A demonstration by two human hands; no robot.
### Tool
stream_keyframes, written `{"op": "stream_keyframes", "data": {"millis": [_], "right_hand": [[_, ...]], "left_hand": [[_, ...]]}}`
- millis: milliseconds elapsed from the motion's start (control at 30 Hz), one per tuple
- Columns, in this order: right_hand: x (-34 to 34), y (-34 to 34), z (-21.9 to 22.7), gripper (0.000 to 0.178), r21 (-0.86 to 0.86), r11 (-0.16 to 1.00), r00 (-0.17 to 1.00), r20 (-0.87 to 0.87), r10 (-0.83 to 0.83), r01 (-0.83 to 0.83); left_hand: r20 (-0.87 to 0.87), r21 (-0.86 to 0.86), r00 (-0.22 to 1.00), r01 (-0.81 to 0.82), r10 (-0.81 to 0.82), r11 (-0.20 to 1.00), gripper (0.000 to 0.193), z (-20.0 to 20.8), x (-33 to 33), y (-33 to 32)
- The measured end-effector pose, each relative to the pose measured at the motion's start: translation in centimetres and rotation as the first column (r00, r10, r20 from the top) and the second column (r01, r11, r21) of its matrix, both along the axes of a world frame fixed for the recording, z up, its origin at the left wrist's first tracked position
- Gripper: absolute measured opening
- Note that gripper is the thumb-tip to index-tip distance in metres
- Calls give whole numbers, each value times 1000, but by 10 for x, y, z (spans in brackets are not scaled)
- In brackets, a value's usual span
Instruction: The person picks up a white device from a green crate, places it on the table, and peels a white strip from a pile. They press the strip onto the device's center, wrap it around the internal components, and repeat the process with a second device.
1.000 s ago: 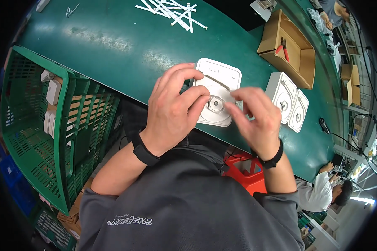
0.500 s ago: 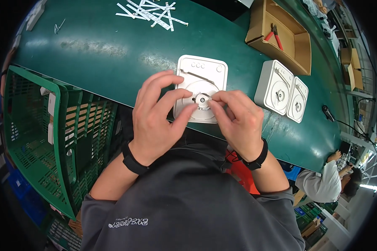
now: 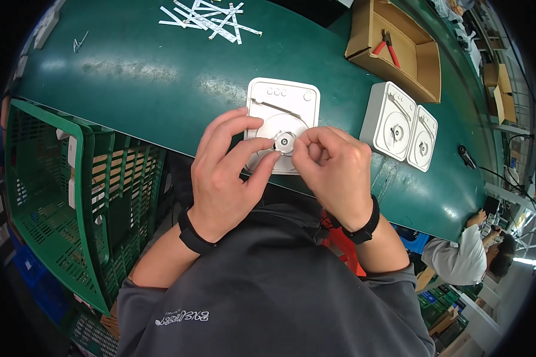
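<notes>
A white box-shaped device (image 3: pixel 283 100) like a small record player, with round buttons and a dark slanted slot, lies before me at the table's near edge. At the centre of its round recess sits a small round hub (image 3: pixel 284 142). My left hand (image 3: pixel 223 166) pinches the hub's left rim between thumb and index finger, its other fingers resting over the device's left side. On the hub's right, my right hand (image 3: pixel 333 166) is closed, thumb against curled fingers; whatever is between those fingertips is hidden.
Two similar white devices (image 3: pixel 394 128) stand to the right, below an open cardboard box (image 3: pixel 420 59) holding red-handled cutters (image 3: pixel 387 49). White strips (image 3: pixel 211 21) lie at the far side. A green crate (image 3: pixel 89 208) stands left; another person (image 3: pixel 458 259) works at far right.
My right fingers have curled tighter and turned beside the hub. My left index finger has come down onto the hub's rim, nearer the thumb. The view has shifted slightly.
</notes>
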State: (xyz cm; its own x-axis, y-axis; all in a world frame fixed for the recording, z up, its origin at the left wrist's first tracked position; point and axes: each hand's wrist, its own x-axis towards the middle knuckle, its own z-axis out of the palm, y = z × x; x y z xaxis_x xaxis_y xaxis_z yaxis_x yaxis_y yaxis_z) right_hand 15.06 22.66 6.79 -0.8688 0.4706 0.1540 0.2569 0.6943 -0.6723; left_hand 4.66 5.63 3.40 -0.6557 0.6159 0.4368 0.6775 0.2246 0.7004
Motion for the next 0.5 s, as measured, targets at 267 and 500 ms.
{"op": "stream_keyframes", "data": {"millis": [267, 500], "right_hand": [[1, 1, 1, 10, -86, 996, 1000, -18, -25, 23], [8, -6, 0, 8, -116, 993, 999, 1, -36, 36]], "left_hand": [[100, 24, 993, -66, 63, 998, 22, 2, 8, 4], [2, -1, 999, -36, 36, 999, 23, 3, 6, 2]]}}
